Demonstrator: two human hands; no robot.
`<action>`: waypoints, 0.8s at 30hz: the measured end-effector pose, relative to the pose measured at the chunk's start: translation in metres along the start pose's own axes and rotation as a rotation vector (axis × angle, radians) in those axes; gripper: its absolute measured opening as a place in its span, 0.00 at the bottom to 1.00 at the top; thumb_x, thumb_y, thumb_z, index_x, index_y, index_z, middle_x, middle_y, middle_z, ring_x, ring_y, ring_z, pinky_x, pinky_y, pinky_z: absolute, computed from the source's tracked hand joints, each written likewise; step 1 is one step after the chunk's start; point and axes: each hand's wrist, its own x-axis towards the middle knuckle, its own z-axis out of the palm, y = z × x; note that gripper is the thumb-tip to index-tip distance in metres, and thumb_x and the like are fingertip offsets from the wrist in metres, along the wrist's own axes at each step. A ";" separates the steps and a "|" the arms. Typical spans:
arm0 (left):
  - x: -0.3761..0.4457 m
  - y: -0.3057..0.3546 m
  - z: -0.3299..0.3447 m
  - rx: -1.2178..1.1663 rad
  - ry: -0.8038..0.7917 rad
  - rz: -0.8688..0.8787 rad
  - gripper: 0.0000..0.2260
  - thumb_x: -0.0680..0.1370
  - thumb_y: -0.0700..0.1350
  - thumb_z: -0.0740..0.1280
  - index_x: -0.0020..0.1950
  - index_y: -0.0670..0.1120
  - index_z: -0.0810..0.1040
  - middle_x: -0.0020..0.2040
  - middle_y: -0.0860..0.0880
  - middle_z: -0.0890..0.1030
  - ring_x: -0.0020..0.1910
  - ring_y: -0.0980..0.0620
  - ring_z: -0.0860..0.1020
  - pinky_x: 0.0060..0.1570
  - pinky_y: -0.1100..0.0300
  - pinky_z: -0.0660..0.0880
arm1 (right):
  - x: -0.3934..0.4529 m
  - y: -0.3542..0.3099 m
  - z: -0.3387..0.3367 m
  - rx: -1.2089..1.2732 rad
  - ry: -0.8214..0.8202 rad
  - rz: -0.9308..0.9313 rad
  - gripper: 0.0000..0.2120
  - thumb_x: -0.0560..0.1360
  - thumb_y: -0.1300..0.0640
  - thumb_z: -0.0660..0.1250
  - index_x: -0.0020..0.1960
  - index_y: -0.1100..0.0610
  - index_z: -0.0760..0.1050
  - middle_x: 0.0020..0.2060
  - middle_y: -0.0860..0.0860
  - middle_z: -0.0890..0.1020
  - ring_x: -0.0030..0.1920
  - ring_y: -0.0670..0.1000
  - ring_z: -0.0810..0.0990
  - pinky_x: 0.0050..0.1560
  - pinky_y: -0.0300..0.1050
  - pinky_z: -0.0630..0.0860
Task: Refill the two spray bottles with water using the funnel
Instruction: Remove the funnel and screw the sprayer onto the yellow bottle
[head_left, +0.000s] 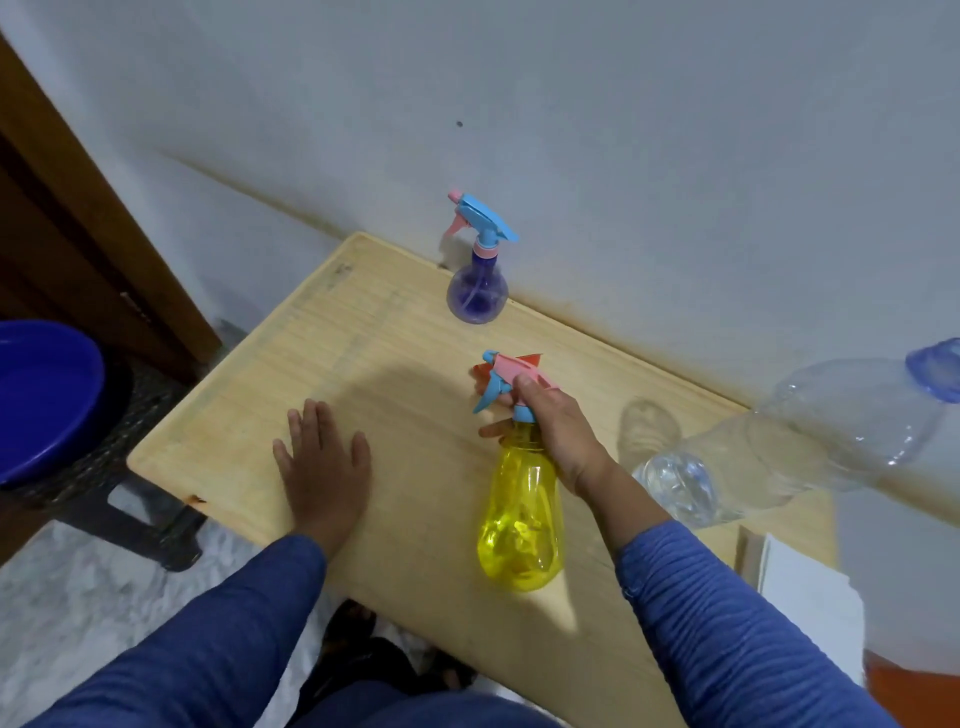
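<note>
A yellow spray bottle (521, 525) with a pink and blue trigger head stands near the table's front. My right hand (553, 431) grips its neck just under the trigger head. A purple spray bottle (477, 293) with a blue and pink trigger head stands at the table's far edge by the wall. An orange-red thing (527, 358), perhaps the funnel, shows only as a sliver behind the yellow bottle's head. My left hand (324, 460) rests flat on the wooden table (374, 353), fingers spread, holding nothing. A large clear water bottle (795, 447) with a blue cap stands at the right.
A blue basin (44, 400) sits on a dark stool to the left of the table. A wooden door frame rises at the far left. White paper or cloth (805, 592) lies at the table's right front. The grey wall runs behind the table.
</note>
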 end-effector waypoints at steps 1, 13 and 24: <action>0.000 0.002 0.000 -0.026 -0.016 0.046 0.26 0.81 0.52 0.52 0.76 0.41 0.53 0.77 0.45 0.53 0.77 0.46 0.48 0.73 0.46 0.45 | -0.001 -0.003 0.002 -0.009 0.015 -0.010 0.17 0.81 0.49 0.55 0.57 0.56 0.78 0.55 0.58 0.82 0.42 0.56 0.85 0.44 0.42 0.79; -0.010 0.073 -0.048 -0.737 -0.591 0.596 0.26 0.66 0.69 0.61 0.61 0.61 0.69 0.52 0.58 0.79 0.50 0.66 0.77 0.48 0.75 0.70 | -0.005 -0.036 0.029 0.071 0.226 -0.201 0.18 0.79 0.51 0.59 0.67 0.57 0.71 0.53 0.63 0.82 0.49 0.57 0.83 0.45 0.45 0.81; 0.033 0.108 -0.086 -0.959 -0.489 0.573 0.22 0.73 0.51 0.71 0.66 0.53 0.70 0.56 0.55 0.80 0.55 0.59 0.78 0.56 0.63 0.73 | -0.011 -0.052 0.050 -0.157 0.575 -0.372 0.23 0.77 0.54 0.64 0.71 0.48 0.65 0.60 0.45 0.77 0.60 0.40 0.74 0.56 0.27 0.71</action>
